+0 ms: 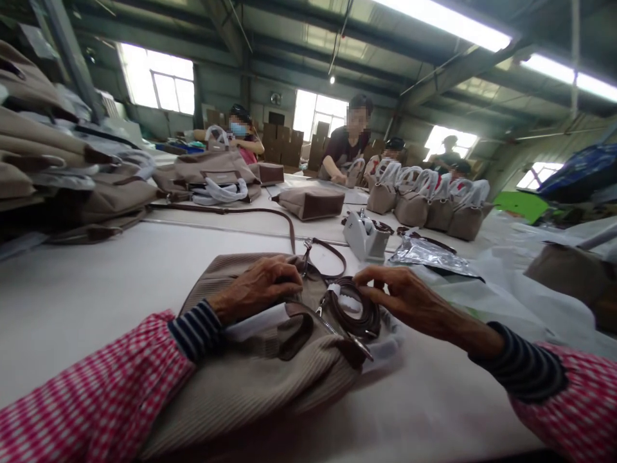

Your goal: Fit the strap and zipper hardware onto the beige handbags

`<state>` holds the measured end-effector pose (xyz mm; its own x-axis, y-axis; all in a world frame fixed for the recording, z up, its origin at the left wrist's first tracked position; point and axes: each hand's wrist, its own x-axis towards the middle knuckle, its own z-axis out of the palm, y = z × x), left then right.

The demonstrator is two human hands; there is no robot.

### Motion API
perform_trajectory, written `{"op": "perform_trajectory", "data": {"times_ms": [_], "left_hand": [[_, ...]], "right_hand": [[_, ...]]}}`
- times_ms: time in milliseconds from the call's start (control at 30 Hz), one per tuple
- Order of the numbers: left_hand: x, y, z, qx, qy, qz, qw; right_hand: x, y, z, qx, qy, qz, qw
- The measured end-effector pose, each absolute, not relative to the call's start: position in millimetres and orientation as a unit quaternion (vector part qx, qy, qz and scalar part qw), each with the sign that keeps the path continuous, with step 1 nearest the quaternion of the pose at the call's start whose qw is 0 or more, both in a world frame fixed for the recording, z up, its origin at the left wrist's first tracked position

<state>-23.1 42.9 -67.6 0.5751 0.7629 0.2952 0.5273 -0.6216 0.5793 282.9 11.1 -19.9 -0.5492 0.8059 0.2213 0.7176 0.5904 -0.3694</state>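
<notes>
A taupe ribbed bag (250,386) lies on its side on the white table in front of me. On its upper edge my left hand (265,283) rests with curled fingers; what they hold, if anything, is hidden. My right hand (395,292) has its fingertips at the rim of a coiled dark brown strap (369,315), thumb and fingers a little apart. White wrap is around part of the coil, which lies over the bag's zipped opening. A thin brown strap with a metal clasp (307,247) runs from beside my left hand toward the back.
Bags are piled at the left (116,193). Ahead are a tape dispenser (366,236), a silvery plastic packet (434,254), a lying bag (313,202) and a row of bags with wrapped handles (438,212). Translucent sheeting (525,289) covers the right side. Several people are across the table.
</notes>
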Motion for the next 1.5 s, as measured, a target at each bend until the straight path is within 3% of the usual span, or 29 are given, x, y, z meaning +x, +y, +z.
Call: {"op": "perform_trajectory", "data": {"times_ms": [200, 400, 633, 933, 1500], "left_hand": [[-23.2, 42.7, -67.3, 0.865, 0.378, 0.259, 0.208], [-22.2, 43.5, -71.5, 0.877, 0.364, 0.256, 0.185], [-18.5, 43.6, -80.9, 0.908, 0.326, 0.234, 0.121], [-13.0, 33.5, -74.7, 0.916, 0.354, 0.180, 0.061], [-13.5, 22.8, -76.9, 0.921, 0.353, 0.166, 0.006]], "right_hand": [[242.3, 8.2, -51.5, -0.468, -0.867, 0.125, 0.115], [247.0, 17.2, -59.5, -0.469, -0.839, 0.177, 0.213], [247.2, 21.4, -39.4, -0.422, -0.859, 0.059, 0.284], [258.4, 41.5, -42.1, -0.408, -0.833, 0.242, 0.285], [252.7, 38.4, -35.4, -0.401, -0.892, 0.104, 0.182]]}}
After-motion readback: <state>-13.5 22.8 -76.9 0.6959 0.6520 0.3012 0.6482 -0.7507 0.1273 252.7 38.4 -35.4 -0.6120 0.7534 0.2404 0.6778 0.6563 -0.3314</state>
